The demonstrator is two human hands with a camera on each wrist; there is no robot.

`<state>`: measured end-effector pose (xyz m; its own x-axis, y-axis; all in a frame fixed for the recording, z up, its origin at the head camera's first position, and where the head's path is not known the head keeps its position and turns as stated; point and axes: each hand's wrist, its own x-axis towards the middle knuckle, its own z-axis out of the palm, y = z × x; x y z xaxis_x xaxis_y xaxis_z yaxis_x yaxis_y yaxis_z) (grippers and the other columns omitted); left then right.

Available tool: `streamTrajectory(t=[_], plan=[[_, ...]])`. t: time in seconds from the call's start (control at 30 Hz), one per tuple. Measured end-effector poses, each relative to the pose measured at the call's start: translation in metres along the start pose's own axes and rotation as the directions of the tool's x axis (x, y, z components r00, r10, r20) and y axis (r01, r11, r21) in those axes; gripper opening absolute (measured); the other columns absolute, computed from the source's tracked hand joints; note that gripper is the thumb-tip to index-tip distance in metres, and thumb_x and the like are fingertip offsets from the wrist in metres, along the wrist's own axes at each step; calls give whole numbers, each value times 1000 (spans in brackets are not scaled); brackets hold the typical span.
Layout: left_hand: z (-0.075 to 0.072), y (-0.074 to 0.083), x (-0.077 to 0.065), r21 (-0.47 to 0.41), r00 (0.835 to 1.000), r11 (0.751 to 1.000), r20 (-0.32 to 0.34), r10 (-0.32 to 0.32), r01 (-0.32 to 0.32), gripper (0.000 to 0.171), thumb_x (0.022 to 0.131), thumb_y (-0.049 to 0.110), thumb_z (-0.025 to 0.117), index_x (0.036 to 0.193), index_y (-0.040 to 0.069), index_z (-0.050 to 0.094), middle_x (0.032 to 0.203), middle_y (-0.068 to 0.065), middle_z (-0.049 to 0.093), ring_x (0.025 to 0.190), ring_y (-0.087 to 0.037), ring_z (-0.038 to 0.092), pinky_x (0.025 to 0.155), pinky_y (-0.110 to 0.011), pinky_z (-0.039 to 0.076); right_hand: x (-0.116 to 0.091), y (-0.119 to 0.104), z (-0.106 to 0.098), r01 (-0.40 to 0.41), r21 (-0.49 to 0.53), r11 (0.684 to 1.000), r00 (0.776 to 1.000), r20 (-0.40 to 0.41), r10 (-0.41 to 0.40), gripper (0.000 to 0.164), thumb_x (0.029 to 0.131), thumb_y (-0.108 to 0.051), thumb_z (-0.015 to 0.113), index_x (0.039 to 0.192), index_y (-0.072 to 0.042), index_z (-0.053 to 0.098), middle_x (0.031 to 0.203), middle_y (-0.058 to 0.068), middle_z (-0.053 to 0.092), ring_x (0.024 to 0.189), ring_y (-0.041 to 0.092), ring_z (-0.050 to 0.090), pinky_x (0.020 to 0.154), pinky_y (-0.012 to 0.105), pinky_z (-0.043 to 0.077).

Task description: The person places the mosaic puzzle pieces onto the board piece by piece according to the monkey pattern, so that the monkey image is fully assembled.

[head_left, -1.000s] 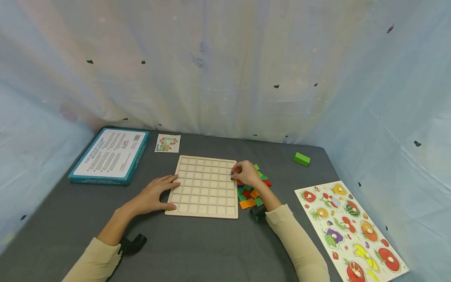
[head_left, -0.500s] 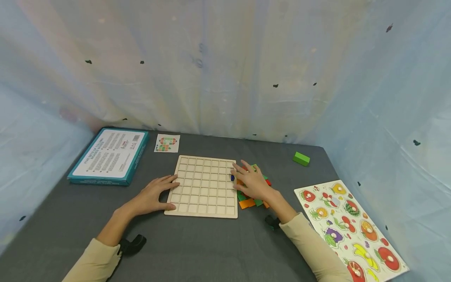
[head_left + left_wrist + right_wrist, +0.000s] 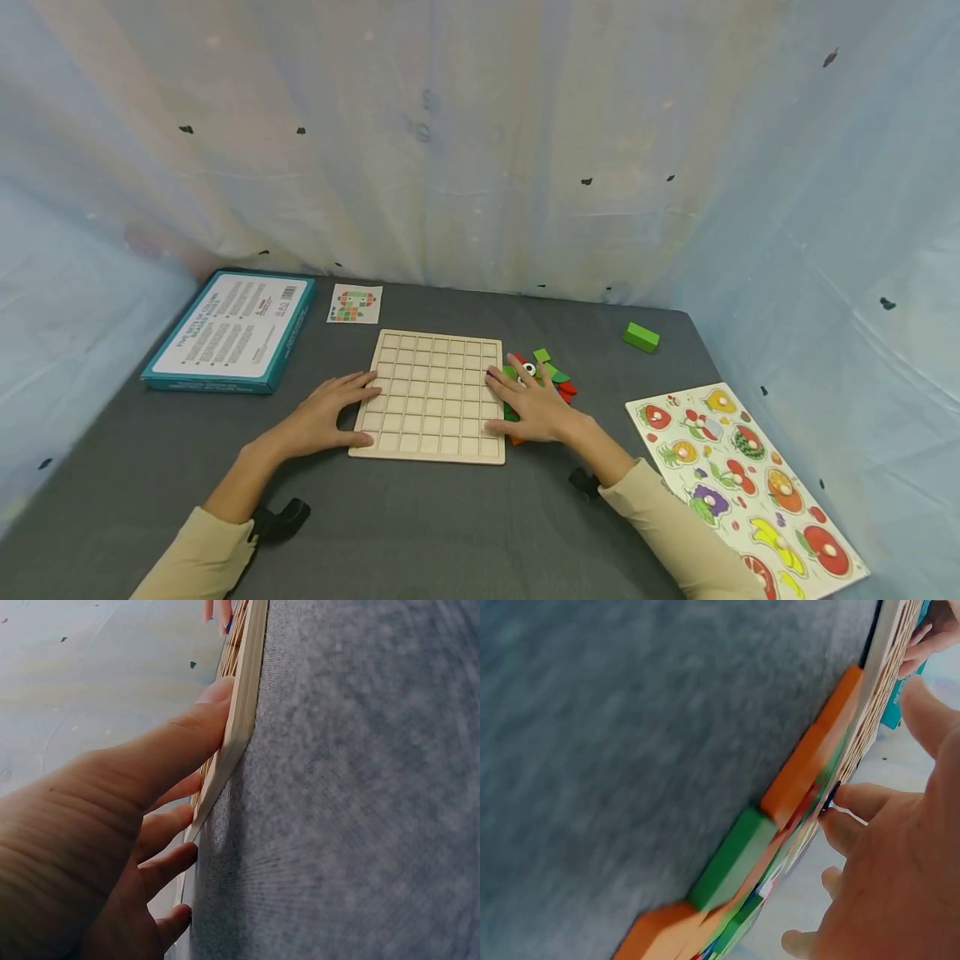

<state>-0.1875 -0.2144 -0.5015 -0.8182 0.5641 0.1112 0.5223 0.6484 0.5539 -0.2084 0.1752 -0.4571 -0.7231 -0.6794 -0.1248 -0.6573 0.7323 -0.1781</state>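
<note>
A pale wooden grid board (image 3: 431, 400) lies on the grey cloth in the head view. My left hand (image 3: 322, 421) rests along its left edge, thumb near the front corner and fingertips on the frame; the left wrist view has the thumb (image 3: 180, 739) laid over the rim. At the right edge, my right hand (image 3: 543, 414) is spread, index and middle fingertips at a small dark blue piece (image 3: 830, 796) on the board. Beneath and beyond that hand lies a pile of coloured pieces, partly hidden, including orange blocks (image 3: 799, 776) and a green block (image 3: 735, 855) against the board.
A picture card (image 3: 355, 303) lies behind the board, a teal box (image 3: 232, 329) at the back left. One green block (image 3: 641, 337) sits far right. The fruit puzzle board (image 3: 720, 458) is under the right forearm's outer side. Hanging cloth surrounds the table.
The right hand has gone from pinching the blue piece to spread fingers over the board's right edge, and has shifted slightly toward the front. The left hand stays in place.
</note>
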Motion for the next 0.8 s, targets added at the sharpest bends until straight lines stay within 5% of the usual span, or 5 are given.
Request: streamTrajectory(t=[0.4,0.6,0.8], plan=[[2,-1,0,-3,1000,1000,3,3,-3,88,78,52,80,146,5,51,158,-19,33,143,-46,28,108,-69,17,1,2,1,-35,95,995,999,-16,37,77,101,-53,50,159,-10,24,165,12,16,151,37,0,109,72,5],[1,-1,3,-5,1000,1000,14,-2,3,89,79,53,79,147,5,49,159,-18,31,144,-45,26,109,-68,15,-9,35,-7,-105,158,982,979,-159,130,58,100,-32,61,149,-4,47,159,22,29,148,46,14,110,70,11],[0,-1,2,3,1000,1000,1,1,-1,89,79,53,80,146,4,50,158,-20,32,143,-46,27,108,-69,15,-20,73,-15,-142,283,948,955,-214,207,44,94,-17,70,133,1,61,147,29,42,138,51,30,104,73,20]])
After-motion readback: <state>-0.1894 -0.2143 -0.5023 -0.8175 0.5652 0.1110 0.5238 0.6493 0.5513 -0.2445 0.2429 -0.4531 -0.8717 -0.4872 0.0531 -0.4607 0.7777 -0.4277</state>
